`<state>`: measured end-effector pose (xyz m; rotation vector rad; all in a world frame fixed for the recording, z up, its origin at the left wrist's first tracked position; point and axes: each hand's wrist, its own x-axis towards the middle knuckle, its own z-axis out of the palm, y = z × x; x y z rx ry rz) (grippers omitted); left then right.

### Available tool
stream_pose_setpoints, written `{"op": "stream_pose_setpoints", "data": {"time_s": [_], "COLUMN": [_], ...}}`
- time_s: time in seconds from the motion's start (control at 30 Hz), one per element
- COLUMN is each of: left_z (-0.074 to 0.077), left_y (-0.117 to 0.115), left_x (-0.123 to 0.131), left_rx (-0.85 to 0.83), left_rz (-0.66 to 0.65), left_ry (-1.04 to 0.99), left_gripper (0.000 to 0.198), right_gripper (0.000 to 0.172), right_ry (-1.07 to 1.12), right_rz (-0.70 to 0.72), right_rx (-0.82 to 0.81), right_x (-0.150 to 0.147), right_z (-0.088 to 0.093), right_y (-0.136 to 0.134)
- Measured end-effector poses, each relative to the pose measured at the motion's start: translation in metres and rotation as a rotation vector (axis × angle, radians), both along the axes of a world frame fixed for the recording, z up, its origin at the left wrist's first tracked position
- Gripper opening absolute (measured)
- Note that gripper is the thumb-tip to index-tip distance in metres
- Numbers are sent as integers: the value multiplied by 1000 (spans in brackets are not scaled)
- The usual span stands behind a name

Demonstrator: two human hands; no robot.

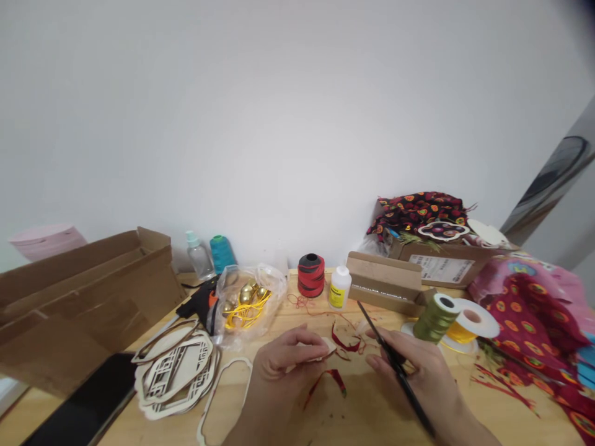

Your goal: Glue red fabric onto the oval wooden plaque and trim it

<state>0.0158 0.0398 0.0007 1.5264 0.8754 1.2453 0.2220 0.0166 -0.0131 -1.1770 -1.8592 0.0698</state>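
Note:
My left hand (290,356) pinches a small pale flat piece (330,345) between thumb and fingers, most of it hidden by the hand. A long, slim black tool (377,334) lies across my right hand (421,365), its thin tip pointing up and away; the fingers are closed around it, and its exact kind is unclear. Between the hands, a curved red fabric scrap (344,342) rests on the table. Nearer to me is another red scrap with a green end (335,375). Loose red threads lie around them.
Behind the hands stand a red-and-black thread spool (311,276) and a white bottle (339,288). At left are wooden cutouts (174,378), a bag of golden bells (251,297) and a cardboard box (93,291). Right are a green spool (436,319) and patterned fabric (530,322).

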Motion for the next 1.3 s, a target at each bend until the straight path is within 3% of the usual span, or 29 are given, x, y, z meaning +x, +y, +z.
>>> {"op": "stream_pose_setpoints", "data": {"time_s": [0.13,0.23,0.33,0.43,0.5,0.63,0.83,1.03,1.3], "left_z": [4,5,0,-6,-8,-8,-14,-19,-13], "left_y": [-1,-1,1,5,6,7,8,7,1], "left_x": [0,0,0,0,0,1,4,8,16], "left_rx": [92,78,-164,-447,-537,-612,-664,-726,-777], "left_rz": [12,20,28,23,-25,-61,-34,-21,-65], "left_ry": [19,-11,-122,-380,-548,-700,-768,-806,-835], "left_gripper": [24,19,10,19,25,29,28,32,27], "right_gripper": [18,21,36,52,56,51,29,30,28], "right_ry": [88,224,380,481,526,509,420,306,289], "right_rz": [-38,-14,105,197,229,242,66,141,140], "right_rx": [-4,-108,-229,-289,-287,-253,-296,-226,-184], "right_x": [0,-1,-4,-8,-9,-7,-13,-16,-20], "right_z": [0,-1,-2,-2,-2,-5,-15,-18,-6], "right_y": [0,-1,-4,-6,-5,-3,-2,-1,-4]}}
